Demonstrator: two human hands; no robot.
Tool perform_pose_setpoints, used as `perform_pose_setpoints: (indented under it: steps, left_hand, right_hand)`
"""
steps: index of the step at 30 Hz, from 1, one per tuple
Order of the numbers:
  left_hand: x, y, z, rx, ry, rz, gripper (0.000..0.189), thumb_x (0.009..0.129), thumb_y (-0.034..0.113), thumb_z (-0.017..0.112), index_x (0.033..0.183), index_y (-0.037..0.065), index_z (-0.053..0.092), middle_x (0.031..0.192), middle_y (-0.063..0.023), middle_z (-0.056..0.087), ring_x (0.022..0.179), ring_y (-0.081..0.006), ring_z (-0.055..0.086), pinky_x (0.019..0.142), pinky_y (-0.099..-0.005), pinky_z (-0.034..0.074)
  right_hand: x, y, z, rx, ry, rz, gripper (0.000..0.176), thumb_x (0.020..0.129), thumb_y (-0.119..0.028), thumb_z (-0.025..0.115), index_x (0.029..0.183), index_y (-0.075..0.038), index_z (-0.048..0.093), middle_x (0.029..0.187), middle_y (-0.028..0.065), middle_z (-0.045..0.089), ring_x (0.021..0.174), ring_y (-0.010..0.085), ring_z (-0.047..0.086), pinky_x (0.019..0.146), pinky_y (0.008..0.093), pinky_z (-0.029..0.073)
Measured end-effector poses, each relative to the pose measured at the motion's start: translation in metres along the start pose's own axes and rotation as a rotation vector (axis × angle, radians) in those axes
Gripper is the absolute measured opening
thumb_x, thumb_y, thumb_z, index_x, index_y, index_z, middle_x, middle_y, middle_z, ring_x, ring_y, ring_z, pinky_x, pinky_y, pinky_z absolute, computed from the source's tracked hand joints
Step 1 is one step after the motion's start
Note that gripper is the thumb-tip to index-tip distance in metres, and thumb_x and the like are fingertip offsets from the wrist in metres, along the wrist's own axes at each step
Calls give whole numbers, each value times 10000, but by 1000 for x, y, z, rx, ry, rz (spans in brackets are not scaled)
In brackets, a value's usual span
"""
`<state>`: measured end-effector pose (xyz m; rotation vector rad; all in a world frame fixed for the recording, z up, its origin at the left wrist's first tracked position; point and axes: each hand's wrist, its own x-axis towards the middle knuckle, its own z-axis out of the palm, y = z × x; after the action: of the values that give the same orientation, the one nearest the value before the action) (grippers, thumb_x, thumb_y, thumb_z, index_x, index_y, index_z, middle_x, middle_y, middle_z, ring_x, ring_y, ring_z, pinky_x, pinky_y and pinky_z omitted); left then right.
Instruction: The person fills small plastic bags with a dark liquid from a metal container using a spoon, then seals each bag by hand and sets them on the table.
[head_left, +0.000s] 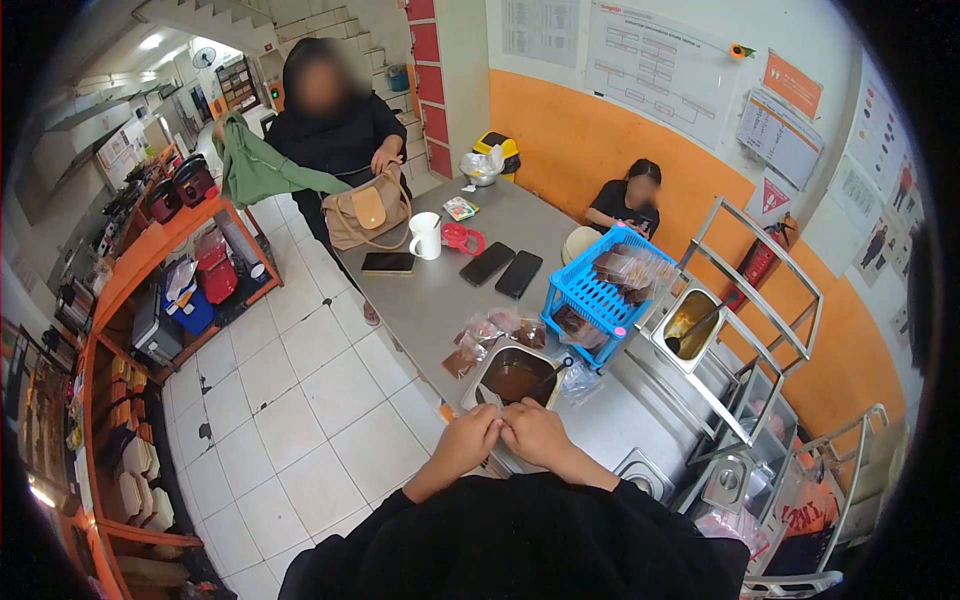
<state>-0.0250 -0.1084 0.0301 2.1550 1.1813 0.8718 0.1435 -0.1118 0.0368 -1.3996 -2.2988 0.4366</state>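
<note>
Curling left hand (466, 440) and right hand (536, 432) inward, fingertips nearly meeting, at the near rim of the metal pan (485, 371), lower centre. Best keeping knuckles above the brown sauce (514, 380), avoiding the black ladle (552, 375). Hiding the fingertips' gap; not showing whether pinching anything.

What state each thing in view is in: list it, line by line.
Left hand: fingers curled
Right hand: fingers curled
Near metal pan: uncovered, brown sauce inside
Far metal pan: uncovered, utensil inside
Blue basket: holding filled bags
Black phones: lying flat
Green garment: unfolded
</note>
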Motion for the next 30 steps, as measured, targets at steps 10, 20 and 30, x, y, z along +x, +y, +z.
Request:
perform_pose_setpoints:
  steps: [10, 20, 30]
  left_hand:
    - [-2, 19, -1, 89, 90, -99, 150, 780, 168, 630, 790, 52, 535, 705, -114, 553, 643, -329, 590, 561, -415, 465]
    - [0, 8, -5, 193, 163, -190, 356, 710, 314, 707, 952, 88, 578, 944, -108, 613, 862, -313, 604, 711, -438, 477]
    - [3, -2, 4, 143, 63, 85, 651, 659, 323, 761, 1194, 55, 505, 1076, -162, 596, 1021, -351, 572, 914, -448, 414]
  right_hand:
    - [5, 1, -16, -140, 55, -39, 200, 765, -265, 564, 747, -89, 657, 783, 68, 669, 812, 249, 583, 693, 430, 450]
    - [0, -10, -13, -356, 149, 182, 239, 750, -290, 558, 712, -85, 675, 726, 115, 669, 767, 276, 631, 719, 471, 446]
    - [3, -2, -29, 78, 71, 74, 181, 787, -269, 610, 804, -94, 653, 774, 87, 645, 774, 295, 608, 693, 419, 466]
